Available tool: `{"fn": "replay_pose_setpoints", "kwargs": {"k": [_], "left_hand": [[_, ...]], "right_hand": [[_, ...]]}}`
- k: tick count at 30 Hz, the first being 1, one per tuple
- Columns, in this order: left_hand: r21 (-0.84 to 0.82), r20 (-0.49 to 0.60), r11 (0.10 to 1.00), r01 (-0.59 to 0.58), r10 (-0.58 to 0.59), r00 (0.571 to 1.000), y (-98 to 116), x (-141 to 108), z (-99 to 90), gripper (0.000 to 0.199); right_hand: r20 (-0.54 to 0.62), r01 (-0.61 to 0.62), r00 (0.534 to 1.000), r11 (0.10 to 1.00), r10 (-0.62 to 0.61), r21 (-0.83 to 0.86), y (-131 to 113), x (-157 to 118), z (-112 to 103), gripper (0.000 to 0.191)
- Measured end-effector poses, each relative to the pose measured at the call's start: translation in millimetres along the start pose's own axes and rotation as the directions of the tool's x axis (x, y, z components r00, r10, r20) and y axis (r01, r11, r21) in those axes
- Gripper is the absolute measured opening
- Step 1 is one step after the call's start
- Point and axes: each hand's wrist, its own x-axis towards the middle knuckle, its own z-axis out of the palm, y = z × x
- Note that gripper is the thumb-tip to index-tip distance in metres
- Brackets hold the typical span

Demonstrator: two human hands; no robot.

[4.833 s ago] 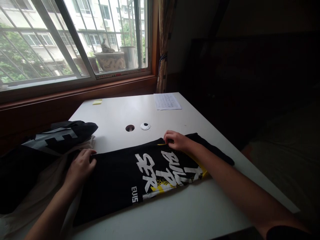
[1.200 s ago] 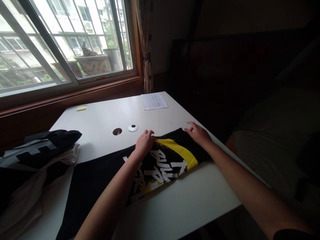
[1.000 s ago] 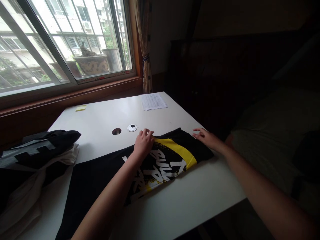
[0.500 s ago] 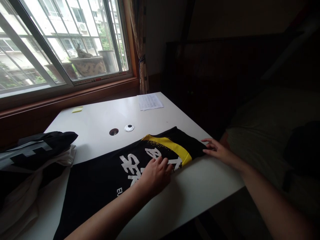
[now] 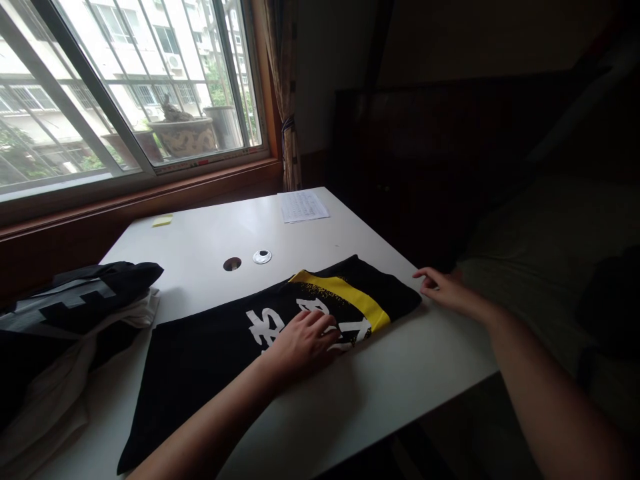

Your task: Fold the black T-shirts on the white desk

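A black T-shirt (image 5: 200,360) with a yellow band and white lettering lies folded lengthwise across the table. My left hand (image 5: 303,343) rests on its printed part near the front edge, fingers loosely bent and lying on the cloth, partly covering the white characters. Just off the shirt's right end, by the black sleeve, is my right hand (image 5: 445,291). Its index finger stretches out and the other fingers curve loosely, with nothing visible held in them.
The white table (image 5: 400,373) has a cable hole (image 5: 233,265) and its round cover (image 5: 262,257). Papers (image 5: 304,207) and a yellow note (image 5: 163,220) lie toward the back. A heap of dark and pale clothes (image 5: 75,320) sits at the left. A barred window (image 5: 165,80) is behind.
My left hand has slid slightly left over the shirt, its fingers flattening. My right hand has come away from the sleeve end and lifted a little. The view has shifted slightly.
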Motion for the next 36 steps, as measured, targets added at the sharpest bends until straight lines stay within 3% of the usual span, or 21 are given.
{"fn": "replay_pose_setpoints", "kwargs": {"k": [2,4,7,10,12,15,20,28,36], "left_hand": [[0.023,-0.058,0.997,0.078,-0.076,0.995,-15.0,4.0,4.1,0.042],[0.062,-0.099,0.984,0.166,-0.160,0.982,-31.7,10.5,12.1,0.049],[0.097,-0.129,0.951,0.295,-0.282,0.951,-53.3,19.9,28.7,0.055],[0.087,-0.103,0.933,0.349,-0.340,0.935,-66.1,22.1,43.1,0.058],[0.076,-0.079,0.935,0.346,-0.340,0.937,-71.1,18.1,47.4,0.059],[0.077,-0.061,0.940,0.331,-0.327,0.943,-78.5,4.3,45.2,0.061],[0.112,-0.024,0.918,0.381,-0.381,0.924,-97.8,-31.1,33.4,0.062],[0.182,0.061,0.861,0.475,-0.492,0.869,-120.8,-90.1,18.5,0.063],[0.233,0.004,0.789,0.569,-0.586,0.810,-138.4,-160.6,12.5,0.062]], "right_hand": [[-0.006,0.048,0.999,0.999,-0.048,0.002,-19.5,5.0,1.8,0.024],[-0.048,0.171,0.984,0.985,-0.169,0.024,-49.7,9.5,10.4,0.028],[-0.054,0.391,0.920,0.919,-0.388,0.055,-105.0,14.0,38.7,0.037],[0.055,0.521,0.851,0.852,-0.523,0.048,-149.8,15.9,78.7,0.047],[0.168,0.570,0.808,0.821,-0.565,0.025,-164.2,16.3,102.8,0.054],[0.265,0.547,0.813,0.836,-0.518,-0.044,-161.7,18.2,121.4,0.062],[0.294,0.392,0.892,0.911,-0.342,-0.130,-130.5,30.6,111.6,0.071],[0.287,0.272,0.939,0.920,-0.189,-0.284,-112.3,41.9,109.3,0.081],[0.237,0.216,0.962,0.906,-0.134,-0.363,-98.2,45.9,110.5,0.078]]}}
